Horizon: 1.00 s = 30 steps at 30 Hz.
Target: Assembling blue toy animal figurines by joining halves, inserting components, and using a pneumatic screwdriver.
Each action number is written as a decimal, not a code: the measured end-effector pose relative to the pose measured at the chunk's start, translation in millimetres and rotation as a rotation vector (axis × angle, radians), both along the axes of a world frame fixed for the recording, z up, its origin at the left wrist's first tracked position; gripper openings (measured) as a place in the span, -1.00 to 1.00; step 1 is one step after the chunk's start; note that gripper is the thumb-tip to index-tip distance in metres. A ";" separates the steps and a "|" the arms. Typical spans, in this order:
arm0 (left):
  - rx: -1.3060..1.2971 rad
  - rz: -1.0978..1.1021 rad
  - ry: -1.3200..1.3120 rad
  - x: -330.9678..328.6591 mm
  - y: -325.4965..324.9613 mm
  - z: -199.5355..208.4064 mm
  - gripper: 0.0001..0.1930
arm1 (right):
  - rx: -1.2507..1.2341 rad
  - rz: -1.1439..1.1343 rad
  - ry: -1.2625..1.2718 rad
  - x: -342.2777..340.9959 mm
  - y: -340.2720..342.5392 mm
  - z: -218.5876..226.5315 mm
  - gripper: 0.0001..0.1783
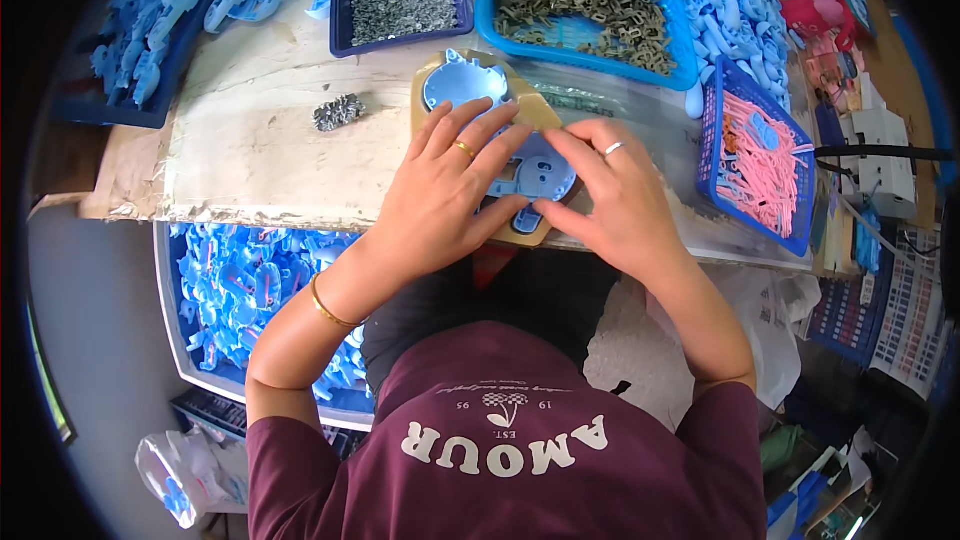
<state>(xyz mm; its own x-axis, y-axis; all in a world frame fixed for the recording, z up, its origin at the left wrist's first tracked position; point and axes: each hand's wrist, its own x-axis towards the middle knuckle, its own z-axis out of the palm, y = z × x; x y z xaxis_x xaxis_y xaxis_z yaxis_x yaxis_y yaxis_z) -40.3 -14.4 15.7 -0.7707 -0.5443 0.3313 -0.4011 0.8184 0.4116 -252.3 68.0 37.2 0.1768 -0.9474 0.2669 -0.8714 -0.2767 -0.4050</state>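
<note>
A tan jig (540,112) lies at the table's front edge with light-blue plastic parts set in it. At its far end sits a round blue shell (462,80) with small points along its rim. Nearer to me is another rounded blue plastic part (543,176) with raised details inside. My left hand (440,185) lies across the jig, fingers stretched out and covering part of the blue pieces, its thumb at the near part's edge. My right hand (620,190) has thumb and forefinger on either side of that near part's rounded end.
A small pile of metal pieces (339,112) lies left of the jig. Behind stand a dark-blue tray (340,25) of small metal pieces and a blue tray (690,65) of brownish metal parts. A basket (712,145) of pink strips stands right. Below left is a bin (172,315) of blue parts.
</note>
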 end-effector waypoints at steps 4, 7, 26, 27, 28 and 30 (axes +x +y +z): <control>-0.023 -0.030 0.010 -3.7 0.1 0.2 -0.37 | 0.010 -0.010 0.050 2.3 2.2 5.3 -0.29; -0.018 -0.032 0.018 -5.4 -0.8 1.4 -0.39 | 0.005 -0.023 0.098 5.0 4.2 5.1 -0.30; -0.078 -0.048 -0.081 -5.5 0.2 1.6 -0.36 | 0.040 -0.312 -0.188 -104.0 -69.6 7.5 -0.76; -0.077 -0.048 -0.079 -7.5 -0.3 1.5 -0.35 | -0.014 -0.330 -0.080 -119.1 -87.1 3.2 -0.76; -0.085 -0.053 -0.078 -8.0 -0.5 1.4 -0.35 | -0.066 -0.345 0.026 -129.7 -101.3 -0.3 -0.76; -0.065 -0.044 -0.082 -6.7 -1.2 1.1 -0.35 | -0.071 -0.348 0.094 -129.6 -127.4 -10.1 -0.79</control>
